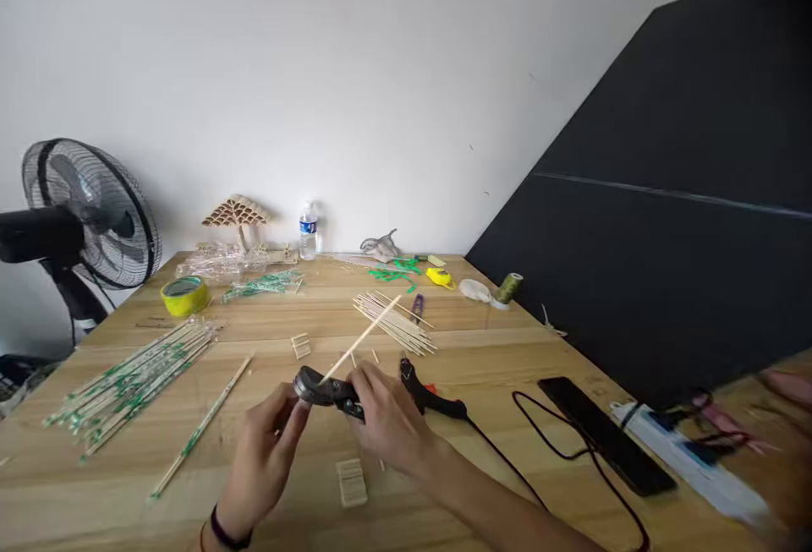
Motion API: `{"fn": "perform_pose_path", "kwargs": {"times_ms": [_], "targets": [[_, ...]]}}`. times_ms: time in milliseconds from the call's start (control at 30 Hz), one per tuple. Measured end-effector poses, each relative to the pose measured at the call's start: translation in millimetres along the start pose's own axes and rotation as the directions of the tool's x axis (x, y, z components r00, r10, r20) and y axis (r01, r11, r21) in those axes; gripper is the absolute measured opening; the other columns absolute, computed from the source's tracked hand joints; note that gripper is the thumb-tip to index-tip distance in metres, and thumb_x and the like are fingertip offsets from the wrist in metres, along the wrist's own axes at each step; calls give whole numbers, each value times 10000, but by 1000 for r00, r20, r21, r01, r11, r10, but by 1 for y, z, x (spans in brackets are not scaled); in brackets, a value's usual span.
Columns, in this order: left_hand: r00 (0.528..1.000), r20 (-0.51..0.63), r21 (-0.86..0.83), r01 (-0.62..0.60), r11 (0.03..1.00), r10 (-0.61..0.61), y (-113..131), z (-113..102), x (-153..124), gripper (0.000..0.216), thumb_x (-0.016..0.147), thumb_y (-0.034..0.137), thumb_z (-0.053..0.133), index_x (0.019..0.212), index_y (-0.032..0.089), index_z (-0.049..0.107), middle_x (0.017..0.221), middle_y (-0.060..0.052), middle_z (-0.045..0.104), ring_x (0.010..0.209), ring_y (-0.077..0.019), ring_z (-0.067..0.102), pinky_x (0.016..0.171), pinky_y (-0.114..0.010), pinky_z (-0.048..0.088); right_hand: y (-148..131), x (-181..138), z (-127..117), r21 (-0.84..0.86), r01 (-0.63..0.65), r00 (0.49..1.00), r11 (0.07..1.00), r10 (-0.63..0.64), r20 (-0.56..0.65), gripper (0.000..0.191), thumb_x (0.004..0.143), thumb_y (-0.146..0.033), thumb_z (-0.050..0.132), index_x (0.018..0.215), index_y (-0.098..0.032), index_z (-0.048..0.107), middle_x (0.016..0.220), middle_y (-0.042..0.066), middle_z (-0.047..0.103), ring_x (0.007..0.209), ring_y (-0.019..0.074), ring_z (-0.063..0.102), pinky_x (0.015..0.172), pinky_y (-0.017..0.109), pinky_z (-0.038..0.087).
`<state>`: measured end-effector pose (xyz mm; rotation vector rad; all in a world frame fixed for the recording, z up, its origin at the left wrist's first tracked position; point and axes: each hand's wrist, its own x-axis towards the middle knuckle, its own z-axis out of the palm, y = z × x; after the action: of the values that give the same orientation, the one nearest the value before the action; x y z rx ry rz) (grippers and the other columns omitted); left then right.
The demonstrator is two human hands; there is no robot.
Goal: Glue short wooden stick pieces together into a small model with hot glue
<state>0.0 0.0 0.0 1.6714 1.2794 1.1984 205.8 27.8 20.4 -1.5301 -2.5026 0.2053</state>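
My right hand [390, 417] is closed round dark pruning shears [317, 386], their jaws pointing left. A thin wooden stick [364, 335] slants through the jaws, its long end rising to the right. Close under the jaws, my left hand [270, 446] is pinched with thumb and fingers where the stick's lower end runs; that end is hidden. Below the shears lies a small block of short cut sticks [351, 483]. Further off are several short pieces [300, 345] and a pile of long sticks [397, 321]. A black glue gun [431, 396] lies just right of my right hand.
Wrapped stick bundles [136, 379] and yellow tape [184, 295] lie left, beside a fan [92, 214]. Along the back stand a wooden tree model [236, 215] and a bottle [308, 232]. Purple snips [417, 307], a black phone [606, 434], cables and a power strip [691, 459] lie right.
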Motion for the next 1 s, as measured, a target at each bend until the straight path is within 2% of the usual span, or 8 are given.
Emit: {"fn": "perform_pose_path", "kwargs": {"times_ms": [167,300,400,500,600,700,767,1000], "targets": [[997,20,27,68,997,-69,-5,0,9,480,995,623,449,783,203,541,653,33,448,595,-148,412,555,-251,335,-2,6,5,21,-48,999,999,48,17,176,945,-158,606,1119,-144,627,1100,130,721,1001,294,712,806,356,500],[997,19,173,75,982,-79,-20,-3,19,445,989,586,448,829,205,612,665,7,540,630,-190,520,607,-291,415,6,4,6,33,-64,997,997,62,51,139,969,-222,592,1068,-148,657,1049,121,756,917,272,739,757,329,472],[1000,-6,279,17,960,-15,-33,-7,24,367,971,492,481,841,200,660,821,-56,663,736,-232,610,693,-346,473,12,-1,0,30,-63,995,998,61,83,178,983,-280,584,1057,-150,679,1057,129,772,929,278,747,756,324,458],[998,-64,292,-9,956,28,-34,-9,24,379,1005,471,434,948,196,689,958,-94,692,859,-265,642,780,-391,502,13,-6,-7,20,-55,992,998,53,117,211,972,-306,585,1039,-142,699,1040,142,782,918,294,752,736,329,449],[986,-53,246,-138,960,155,-22,-9,17,362,1059,435,405,1177,225,675,1154,-98,700,1080,-268,656,930,-401,509,7,-9,-9,13,-41,989,999,39,144,214,933,-295,606,1028,-136,711,1028,158,786,907,311,755,720,333,444],[953,55,248,-303,920,298,-13,-3,7,342,1068,374,446,1308,250,655,1248,-92,683,1177,-253,644,997,-379,505,-4,-9,-8,17,-17,987,1000,14,159,234,919,-303,601,1042,-139,714,1019,161,788,896,318,757,717,338,447],[931,75,284,-364,887,358,-12,2,3,326,1065,331,468,1300,237,673,1203,-98,691,1123,-247,662,953,-361,523,-12,-9,-5,24,-4,986,1000,0,167,248,923,-309,589,1056,-140,713,1014,159,789,899,315,757,720,337,451],[837,16,433,-499,750,548,-18,6,4,203,1030,186,504,1052,187,706,918,-67,709,850,-219,634,770,-342,478,-26,-11,1,62,14,981,998,-26,194,242,892,-262,595,1050,-137,728,1026,174,789,893,309,761,711,334,447]]}}
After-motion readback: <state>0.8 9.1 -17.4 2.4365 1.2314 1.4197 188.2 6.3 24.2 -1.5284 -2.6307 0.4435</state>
